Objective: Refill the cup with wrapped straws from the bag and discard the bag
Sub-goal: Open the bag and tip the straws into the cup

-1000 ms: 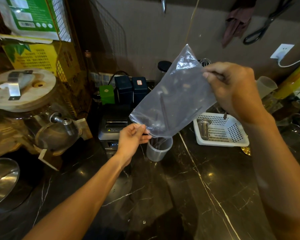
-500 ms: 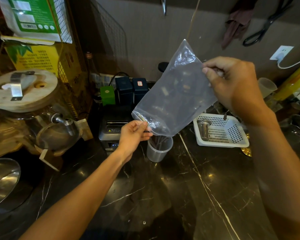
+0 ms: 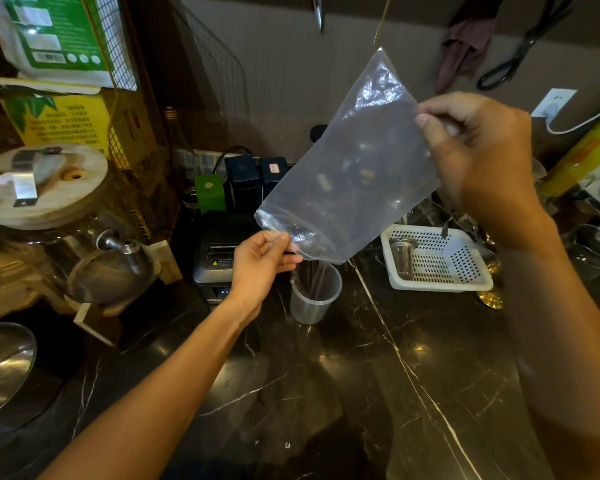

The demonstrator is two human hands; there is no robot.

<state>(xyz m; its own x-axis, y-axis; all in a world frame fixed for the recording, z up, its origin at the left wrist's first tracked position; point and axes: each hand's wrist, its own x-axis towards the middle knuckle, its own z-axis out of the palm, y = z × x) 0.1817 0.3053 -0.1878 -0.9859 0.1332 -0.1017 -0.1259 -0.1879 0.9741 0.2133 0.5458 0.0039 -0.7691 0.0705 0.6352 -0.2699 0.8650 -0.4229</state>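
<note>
A clear plastic bag (image 3: pixel 347 174) hangs upside down over the counter, its open mouth pointing down. My right hand (image 3: pixel 475 157) pinches its upper right edge. My left hand (image 3: pixel 262 261) pinches the mouth's lower left corner, just above and left of the cup. The bag looks empty. Below the mouth stands a translucent plastic cup (image 3: pixel 315 299) on the dark marble counter (image 3: pixel 378 375). Several dark wrapped straws (image 3: pixel 312 277) stand inside the cup.
A receipt printer (image 3: pixel 217 263) sits just left of the cup, with small dark and green boxes behind it. At the right is a white perforated basket (image 3: pixel 437 261) holding a metal cup. A glass dispenser with a wooden lid (image 3: pixel 45 188) and tap stands at left, a steel bowl (image 3: pixel 0 368) at the far left.
The dark straws seen inside the bag a second ago have dropped into the cup, leaving the bag empty. Both hands kept their grip and the bag rose slightly.
</note>
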